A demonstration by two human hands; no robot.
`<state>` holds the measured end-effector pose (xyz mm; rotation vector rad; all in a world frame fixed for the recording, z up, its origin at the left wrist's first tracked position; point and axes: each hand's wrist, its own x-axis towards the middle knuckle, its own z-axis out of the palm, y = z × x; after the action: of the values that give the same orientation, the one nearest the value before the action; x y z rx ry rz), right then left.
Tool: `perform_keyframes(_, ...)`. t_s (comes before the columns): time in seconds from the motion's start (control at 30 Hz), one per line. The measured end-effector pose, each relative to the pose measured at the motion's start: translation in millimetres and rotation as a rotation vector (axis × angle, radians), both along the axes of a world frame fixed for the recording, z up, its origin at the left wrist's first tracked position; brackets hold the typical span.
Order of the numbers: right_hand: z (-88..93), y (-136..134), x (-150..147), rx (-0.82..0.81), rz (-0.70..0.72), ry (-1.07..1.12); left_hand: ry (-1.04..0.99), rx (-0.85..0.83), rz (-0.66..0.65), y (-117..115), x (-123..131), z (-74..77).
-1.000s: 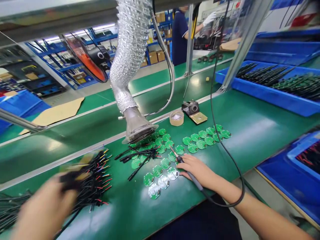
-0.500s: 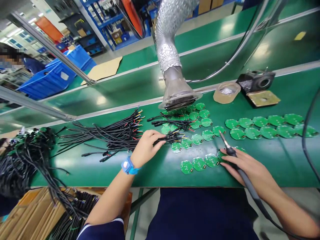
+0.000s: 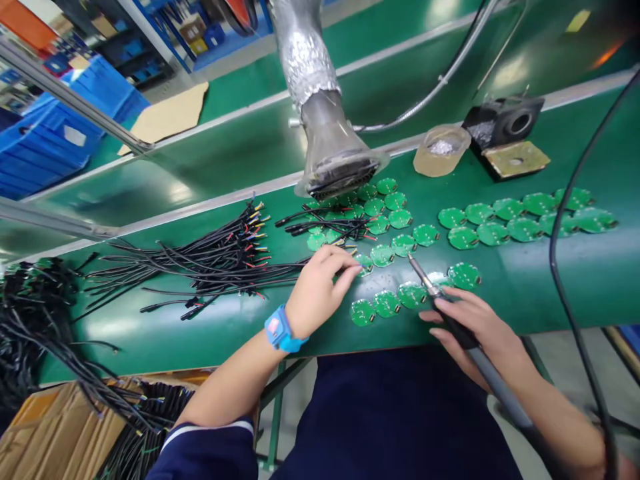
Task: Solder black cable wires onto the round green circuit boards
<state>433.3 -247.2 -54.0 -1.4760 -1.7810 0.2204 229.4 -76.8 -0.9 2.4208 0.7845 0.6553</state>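
Observation:
My left hand (image 3: 325,288), with a blue wrist strap (image 3: 284,331), is closed in a pinch over the left end of a row of round green circuit boards (image 3: 383,255). A small blue wire end shows at its fingertips; the black cable (image 3: 287,271) behind the hand is partly hidden. My right hand (image 3: 475,327) grips a soldering iron (image 3: 457,330) whose tip points up and left, close to the boards. A nearer row of boards (image 3: 387,304) lies below the tip. Loose black cables (image 3: 330,227) lie across further boards.
Left lies a large bundle of black cables (image 3: 215,257) with bared coloured ends. A fume duct (image 3: 337,143) hangs over the boards. Behind stand a translucent cup (image 3: 440,152) and a soldering iron stand (image 3: 510,127). Two rows of boards (image 3: 509,209) lie right, crossed by a black cord (image 3: 560,280).
My left hand has moved from the cable ends right to the row of boards. The soldering iron's tip has shifted left towards it. The camera view has tilted down and turned slightly.

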Motion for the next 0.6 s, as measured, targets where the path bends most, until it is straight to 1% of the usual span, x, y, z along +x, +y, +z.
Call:
perform_keyframes(0.07, 8.2, -6, -13, 0.039, 0.023, 0.150, 0.011, -0.182, 0.000, -24, -10, -0.7)
perform_keyframes(0.13, 14.4, -11, -25, 0.078, 0.076, 0.260, 0.079, -0.319, 0.028, -44, -19, -7.2)
perform_keyframes(0.23, 17.2, -14, -40, 0.070, 0.108, 0.320, 0.132, -0.408, 0.112, -62, -27, -20.4)
perform_keyframes(0.3, 15.7, -15, -46, 0.074, 0.070, 0.305, 0.128, -0.427, 0.149, -66, -29, -25.8)
perform_keyframes(0.37, 14.0, -15, -51, 0.069, 0.045, 0.285, 0.131, -0.437, 0.163, -65, -29, -26.9)
perform_keyframes(0.6, 16.5, -14, -53, 0.030, 0.062, 0.261, 0.202, -0.470, 0.142, -62, -27, -20.3)
